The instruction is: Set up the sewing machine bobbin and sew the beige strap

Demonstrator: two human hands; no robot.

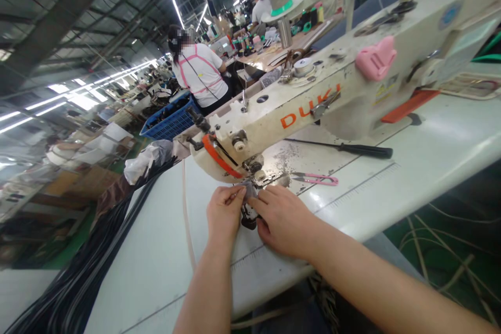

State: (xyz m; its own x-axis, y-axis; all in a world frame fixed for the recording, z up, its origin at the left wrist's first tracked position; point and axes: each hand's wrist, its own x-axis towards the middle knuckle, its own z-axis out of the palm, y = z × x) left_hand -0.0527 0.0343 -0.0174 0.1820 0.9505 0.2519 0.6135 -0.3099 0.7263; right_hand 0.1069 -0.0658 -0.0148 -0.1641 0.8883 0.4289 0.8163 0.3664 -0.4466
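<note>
Both my hands meet under the needle of a cream sewing machine with orange lettering. My left hand pinches a small grey strap piece at the presser foot. My right hand presses down on the same piece from the right, fingers curled over it. A black buckle hangs from the strap between my hands. The needle itself is hidden behind the strap and my fingers.
Pink thread snips and a black screwdriver lie on the white table right of the needle. A pile of black straps runs along the left. A blue basket and other workers sit beyond.
</note>
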